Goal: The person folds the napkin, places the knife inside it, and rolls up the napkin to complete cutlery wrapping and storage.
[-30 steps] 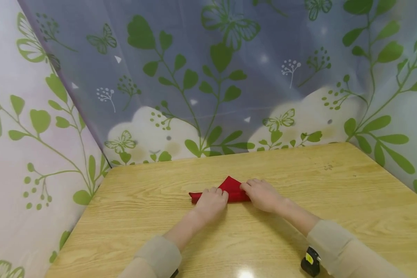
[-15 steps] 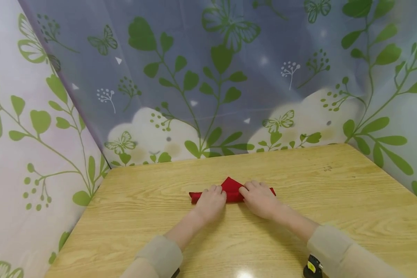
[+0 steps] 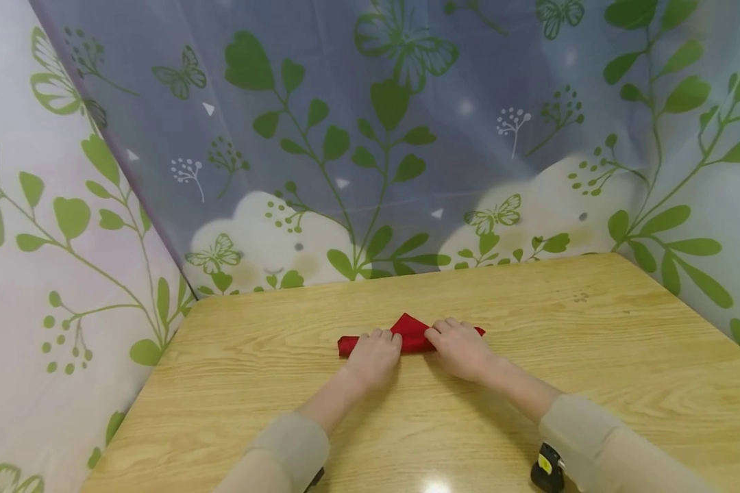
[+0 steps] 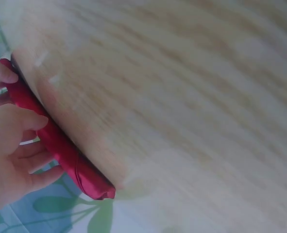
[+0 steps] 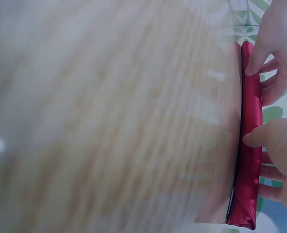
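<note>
A red cloth point(image 3: 414, 342), rolled into a tube along its near side, lies on the wooden table with a pointed flap rising behind the roll. My left hand point(image 3: 375, 357) holds the roll left of its middle, fingers over the top. Its thumb point(image 4: 35, 119) presses the near side of the tube in the left wrist view. My right hand point(image 3: 460, 348) grips the roll to the right of the flap in the same way, its thumb point(image 5: 254, 138) on the near side in the right wrist view. Both ends of the roll stick out past the hands.
The wooden table point(image 3: 271, 397) reaches back to a blue-grey curtain point(image 3: 321, 137) printed with green leaves and butterflies. Pale printed curtains hang at both sides. A small black device point(image 3: 547, 468) sits under the right sleeve.
My right hand has slid a little inward, baring the roll's right end. The roll has turned slightly away from me, and the pointed corner at its left end has tucked in.
</note>
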Demonstrator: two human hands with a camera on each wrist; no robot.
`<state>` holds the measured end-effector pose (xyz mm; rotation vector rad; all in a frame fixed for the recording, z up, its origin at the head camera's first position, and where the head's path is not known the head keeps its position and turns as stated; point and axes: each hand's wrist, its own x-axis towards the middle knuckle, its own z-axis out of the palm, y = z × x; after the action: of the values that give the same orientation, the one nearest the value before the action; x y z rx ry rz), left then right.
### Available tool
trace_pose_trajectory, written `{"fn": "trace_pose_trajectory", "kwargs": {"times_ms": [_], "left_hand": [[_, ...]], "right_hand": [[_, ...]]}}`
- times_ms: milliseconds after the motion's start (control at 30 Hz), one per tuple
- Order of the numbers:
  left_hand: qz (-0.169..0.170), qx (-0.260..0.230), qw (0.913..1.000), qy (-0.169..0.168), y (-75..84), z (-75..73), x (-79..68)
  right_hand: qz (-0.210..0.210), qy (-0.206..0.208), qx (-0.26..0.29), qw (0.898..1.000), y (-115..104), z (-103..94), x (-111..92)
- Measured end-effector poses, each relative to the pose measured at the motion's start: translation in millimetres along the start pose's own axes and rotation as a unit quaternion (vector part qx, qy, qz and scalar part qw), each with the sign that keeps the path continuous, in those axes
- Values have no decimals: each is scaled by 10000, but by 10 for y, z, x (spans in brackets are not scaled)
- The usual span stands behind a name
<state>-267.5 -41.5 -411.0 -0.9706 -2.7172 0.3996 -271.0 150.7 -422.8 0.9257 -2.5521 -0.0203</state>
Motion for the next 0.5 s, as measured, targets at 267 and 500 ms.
{"fn": "trace_pose_trajectory", "kwargs": {"times_ms": [267, 500], "left_hand": [[-127, -72, 9998, -98, 15, 12, 84], [-252, -78, 9991, -329, 5, 12, 145]], "right_hand": [[-91, 18, 16, 10000, 37, 45, 19], [67, -68, 132, 9999, 56, 72, 57]]}}
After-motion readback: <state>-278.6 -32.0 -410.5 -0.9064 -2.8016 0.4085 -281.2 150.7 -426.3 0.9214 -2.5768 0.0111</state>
